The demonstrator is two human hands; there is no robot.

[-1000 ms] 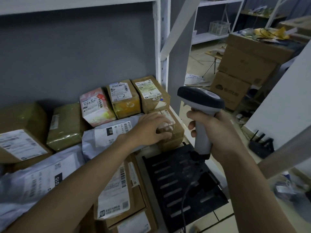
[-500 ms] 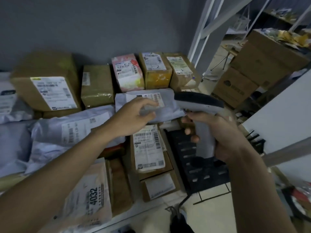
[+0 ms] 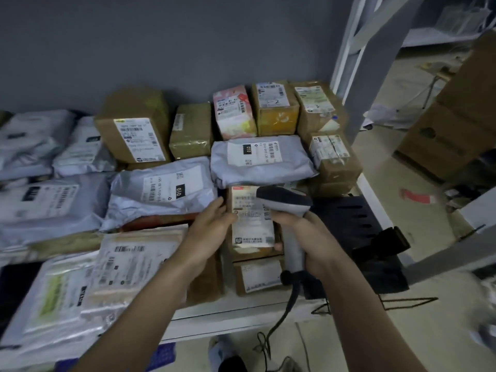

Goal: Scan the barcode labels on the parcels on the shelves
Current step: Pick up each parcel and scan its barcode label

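Grey wall (image 3: 161, 49) backs a white shelf (image 3: 228, 315) crowded with parcels, and the floor beyond its right post is cluttered and dim.

Nearest the camera, the right hand (image 3: 314, 242) is wrapped round the pale grip of a corded barcode scanner (image 3: 287, 208), whose dark head tips down and to the left over a brown carton (image 3: 252, 232) at the shelf's front. The left hand (image 3: 212, 226) rests against that carton's left edge, thumb on its white label (image 3: 251, 218), apparently steadying it; whether the other fingers curl round the side I cannot tell.

To scan well, I judge the scanner head should back off a little and square up to the barcode at the label's right edge, which it partly covers now, while the left hand keeps the carton flat and its thumb clear of the bars.

Left of the hands lie a flat taped mailer (image 3: 134, 264) and grey poly bags (image 3: 166, 191), one marked 010. Behind the carton sits another grey bag (image 3: 260, 162), then a back row of small boxes: pink box (image 3: 233, 111), yellow box (image 3: 276, 108) and brown cartons either side.

Print on every label is too soft to read. The trigger finger is hidden behind the handle, no scan beam shows, and the parcels at far left are cut off and blurred.
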